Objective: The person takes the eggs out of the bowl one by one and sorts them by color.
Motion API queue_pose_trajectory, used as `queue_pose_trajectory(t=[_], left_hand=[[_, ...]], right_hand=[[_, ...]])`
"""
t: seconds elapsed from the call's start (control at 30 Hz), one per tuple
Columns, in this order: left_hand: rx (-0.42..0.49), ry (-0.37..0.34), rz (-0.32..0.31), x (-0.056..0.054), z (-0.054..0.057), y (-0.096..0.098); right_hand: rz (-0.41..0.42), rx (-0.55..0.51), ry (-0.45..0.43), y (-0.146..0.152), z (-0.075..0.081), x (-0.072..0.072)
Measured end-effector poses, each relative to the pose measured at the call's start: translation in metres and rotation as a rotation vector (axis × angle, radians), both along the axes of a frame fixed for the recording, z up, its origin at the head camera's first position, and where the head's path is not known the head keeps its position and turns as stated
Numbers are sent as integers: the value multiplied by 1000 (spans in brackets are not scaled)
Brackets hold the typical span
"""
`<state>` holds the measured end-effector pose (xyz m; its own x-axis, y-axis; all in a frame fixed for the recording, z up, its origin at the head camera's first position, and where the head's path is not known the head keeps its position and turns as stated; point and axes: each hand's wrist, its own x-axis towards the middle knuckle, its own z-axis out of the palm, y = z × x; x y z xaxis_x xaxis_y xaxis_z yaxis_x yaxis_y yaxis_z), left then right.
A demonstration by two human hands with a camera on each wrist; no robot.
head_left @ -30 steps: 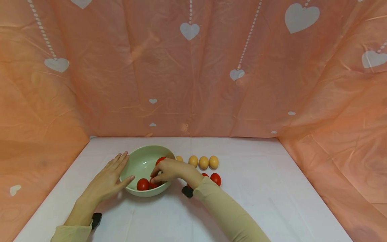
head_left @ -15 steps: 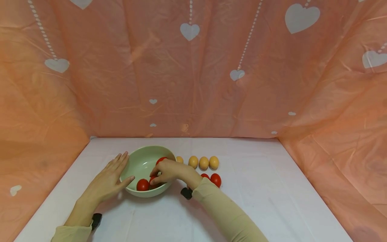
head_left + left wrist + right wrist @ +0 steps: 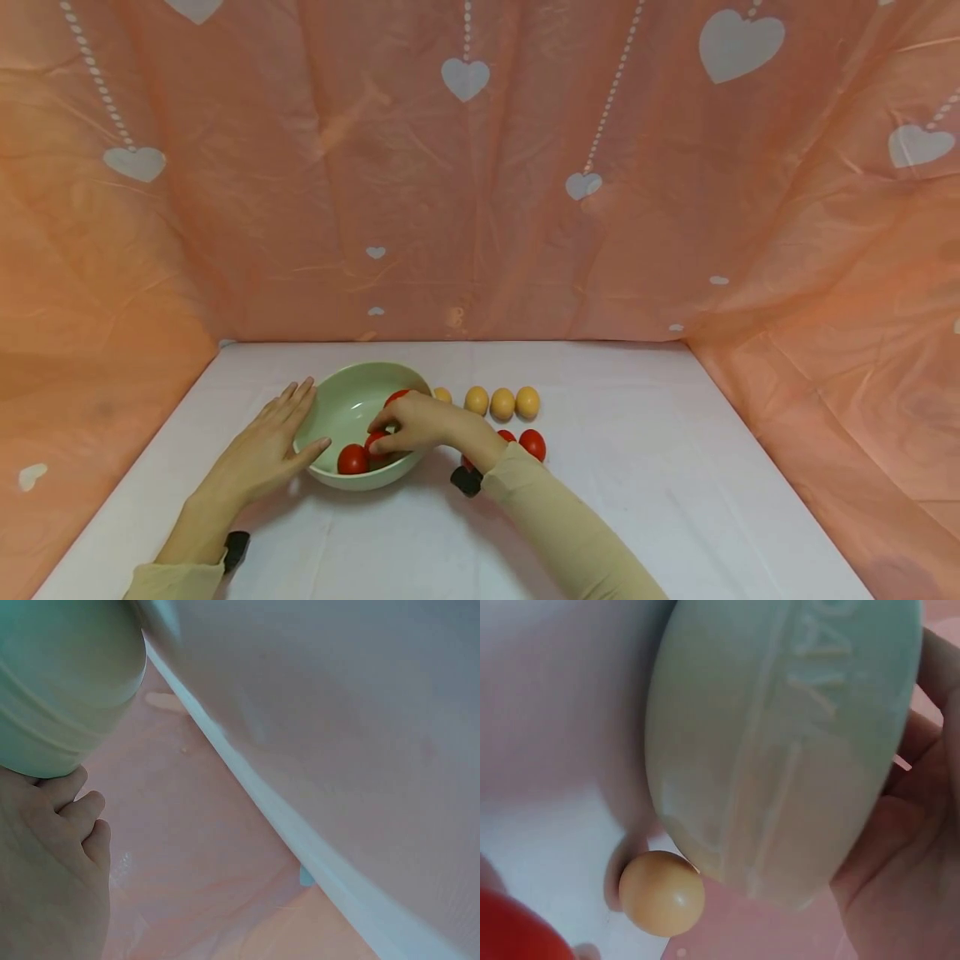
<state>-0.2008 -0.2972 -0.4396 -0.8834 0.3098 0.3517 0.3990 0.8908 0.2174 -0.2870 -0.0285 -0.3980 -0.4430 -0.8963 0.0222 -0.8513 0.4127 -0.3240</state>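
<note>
A pale green bowl [image 3: 333, 408] stands on the white-covered table, with red eggs inside. My left hand [image 3: 258, 454] lies against the bowl's left side, fingers straight and thumb over the rim. The left wrist view shows that hand [image 3: 49, 862] touching the bowl's outer wall [image 3: 71, 690]. Reaching over the right rim, my right hand [image 3: 420, 421] pinches a red egg [image 3: 377, 446] between thumb and fingers. Beside it in the bowl sit another red egg [image 3: 352, 459] and one farther back [image 3: 395, 397]. In the right wrist view the bowl [image 3: 780, 772] hides the right fingertips.
Several yellow eggs [image 3: 502, 403] stand in a row right of the bowl. More red eggs [image 3: 532, 446] lie nearer, partly hidden by the right forearm. An orange curtain [image 3: 525, 250] with white hearts closes off the back and sides of the table [image 3: 660, 467].
My right hand and the red egg it pinches have shifted slightly left, toward the other red egg at the bowl's front. The left hand stays against the bowl. The whole view shifts slightly.
</note>
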Motion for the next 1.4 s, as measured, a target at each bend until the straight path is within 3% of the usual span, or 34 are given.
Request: queue_pose_trajectory(t=[0.2, 0.4, 0.63, 0.9, 1.07, 1.23, 1.4], left_hand=[[2, -24, 5, -1, 0, -1], [0, -5, 3, -2, -1, -1], [3, 37, -11, -1, -1, 0], [0, 30, -13, -2, -1, 0], [0, 25, -17, -2, -2, -1], [1, 38, -19, -1, -2, -1], [0, 44, -25, -1, -4, -1]], right_hand=[[3, -105, 20, 8, 4, 4], [-65, -185, -13, 19, 9, 10], [-111, -368, -81, 35, 10, 18], [-136, -595, -181, 56, 8, 26], [-102, -750, -110, 68, 6, 28], [-101, -825, -5, 82, 6, 29], [-132, -864, -7, 100, 4, 29]])
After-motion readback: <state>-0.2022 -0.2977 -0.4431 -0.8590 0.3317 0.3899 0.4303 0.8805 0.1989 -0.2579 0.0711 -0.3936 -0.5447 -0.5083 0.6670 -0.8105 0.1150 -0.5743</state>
